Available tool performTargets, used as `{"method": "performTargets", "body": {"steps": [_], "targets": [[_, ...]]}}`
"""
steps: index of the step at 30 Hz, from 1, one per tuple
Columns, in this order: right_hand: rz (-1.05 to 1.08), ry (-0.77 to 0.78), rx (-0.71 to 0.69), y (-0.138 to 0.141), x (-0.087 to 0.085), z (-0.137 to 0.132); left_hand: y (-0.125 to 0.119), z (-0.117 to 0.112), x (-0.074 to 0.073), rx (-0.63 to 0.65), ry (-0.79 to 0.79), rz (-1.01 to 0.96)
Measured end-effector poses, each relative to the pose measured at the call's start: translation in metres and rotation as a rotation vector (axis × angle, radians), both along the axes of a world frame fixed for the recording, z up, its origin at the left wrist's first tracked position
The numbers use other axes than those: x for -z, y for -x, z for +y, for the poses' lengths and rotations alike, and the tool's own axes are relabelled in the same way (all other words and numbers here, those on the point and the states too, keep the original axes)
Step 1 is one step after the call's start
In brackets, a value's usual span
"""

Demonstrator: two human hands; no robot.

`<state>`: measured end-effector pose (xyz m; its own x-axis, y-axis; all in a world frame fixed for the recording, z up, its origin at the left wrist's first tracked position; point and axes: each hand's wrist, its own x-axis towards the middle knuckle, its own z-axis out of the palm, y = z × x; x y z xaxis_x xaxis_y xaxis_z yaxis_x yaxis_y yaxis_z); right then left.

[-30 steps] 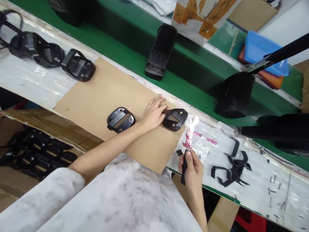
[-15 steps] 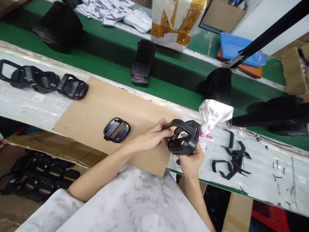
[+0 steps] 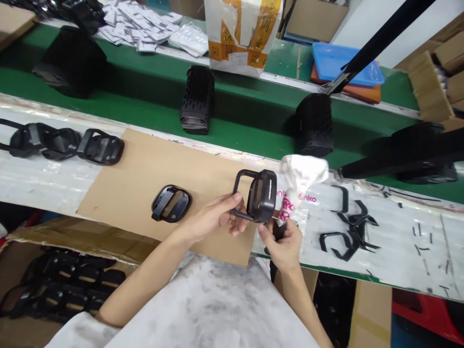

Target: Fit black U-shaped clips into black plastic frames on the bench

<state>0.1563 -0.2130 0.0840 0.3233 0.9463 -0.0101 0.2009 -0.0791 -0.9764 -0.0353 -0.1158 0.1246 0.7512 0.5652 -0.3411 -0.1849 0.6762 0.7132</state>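
My left hand [image 3: 221,215] grips the loop handle of a black plastic bracket [image 3: 266,195], held up over the right part of the cardboard sheet. My right hand [image 3: 284,246] is closed around a short dark tool handle [image 3: 279,231], whose thin metal tip points at the bracket's lower edge. The tool's kind is not clear. Just behind that hand, a crumpled white cloth [image 3: 303,171] with pink lettering below it is beside the bracket. A second black bracket [image 3: 171,204] lies flat on the cardboard sheet [image 3: 126,179], left of my left hand.
Several black brackets [image 3: 103,147] line the bench at left. Thin black strips [image 3: 339,241] lie at right. Black perforated housings [image 3: 197,99] stand on the green belt [image 3: 145,101]. An open carton [image 3: 72,237] of brackets sits below left. A black bar slants in from upper right.
The bracket has turned, its loop now facing left. My right hand has let go of it and moved lower, now holding the dark tool handle. The camera view has shifted slightly.
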Motion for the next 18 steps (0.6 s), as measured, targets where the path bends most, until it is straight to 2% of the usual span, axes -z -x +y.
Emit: {"method": "performTargets", "body": {"steps": [3, 6, 11, 15, 18], "targets": [[-0.044, 0.020, -0.009, 0.004, 0.003, 0.001, 0.001, 0.002, 0.003, -0.029, 0.057, -0.019], [0.006, 0.047, -0.019, 0.009, 0.006, 0.006, 0.006, 0.008, 0.011, -0.046, 0.096, 0.021], [0.086, 0.103, -0.007, 0.020, 0.014, 0.032, 0.000, 0.024, 0.042, -0.150, 0.098, 0.141], [0.099, 0.140, -0.003, 0.026, 0.034, 0.049, -0.008, 0.029, 0.067, -0.206, -0.143, 0.327], [0.082, 0.156, 0.004, 0.023, 0.046, 0.048, -0.006, 0.028, 0.075, -0.186, -0.440, 0.566]]}}
